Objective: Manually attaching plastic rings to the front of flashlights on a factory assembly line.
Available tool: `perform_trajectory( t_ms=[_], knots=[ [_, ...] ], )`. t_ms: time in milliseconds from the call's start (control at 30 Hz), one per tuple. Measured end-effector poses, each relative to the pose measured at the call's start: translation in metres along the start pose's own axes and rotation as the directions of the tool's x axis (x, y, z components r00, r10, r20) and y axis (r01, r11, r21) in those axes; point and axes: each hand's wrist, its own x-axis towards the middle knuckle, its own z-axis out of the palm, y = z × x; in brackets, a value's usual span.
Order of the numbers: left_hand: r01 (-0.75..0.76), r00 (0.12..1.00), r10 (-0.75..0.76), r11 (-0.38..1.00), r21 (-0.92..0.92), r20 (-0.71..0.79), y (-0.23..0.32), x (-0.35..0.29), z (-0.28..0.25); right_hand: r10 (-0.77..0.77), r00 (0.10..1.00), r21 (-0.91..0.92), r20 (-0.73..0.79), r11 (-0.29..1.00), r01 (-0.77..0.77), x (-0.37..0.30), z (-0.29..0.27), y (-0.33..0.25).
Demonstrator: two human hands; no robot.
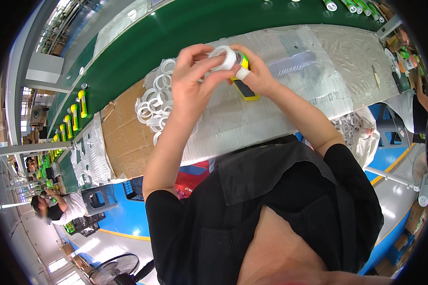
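My left hand [193, 76] is closed on a white plastic ring [228, 58], pinched between thumb and fingers. Its near side touches the head end of a yellow-green and black flashlight [245, 89]. Wrapped round that flashlight is my right hand [258, 72], with a white band [242, 73] on its thumb. I cannot tell whether the ring sits around the flashlight's head or only against it. Left of my left hand, a loose pile of white rings [152, 105] lies on the covered tabletop.
Plastic-wrapped cardboard [214, 137] covers the near bench. Beyond it runs a green conveyor belt [142, 45], with yellow flashlights [74, 116] at the left and green ones [359, 7] at the far right. A bag of white rings [352, 127] hangs beside my right elbow. Co-workers sit at both sides.
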Motion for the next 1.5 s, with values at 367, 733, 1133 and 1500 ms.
perform_trajectory(
  t_ms=[367,733,1133,1500],
  knots=[
    [-0.099,0.994,0.093,0.989,0.114,0.053,-0.004,0.003,0.011,-0.143,0.987,-0.034,0.069,0.989,0.145,-0.003,-0.009,0.000],
    [-0.153,0.977,0.140,0.985,0.075,0.159,0.004,0.010,0.029,-0.110,0.887,-0.673,0.449,0.611,0.416,0.006,-0.067,-0.085],
    [0.077,0.969,-0.065,0.996,-0.040,0.239,0.006,0.009,0.052,0.411,0.804,-0.885,0.429,0.368,0.285,0.037,-0.050,-0.137],
    [0.001,0.993,-0.005,0.999,0.036,0.120,0.006,0.012,0.065,0.261,0.961,-0.992,-0.092,-0.109,-0.066,0.022,-0.026,-0.129]
  ],
)
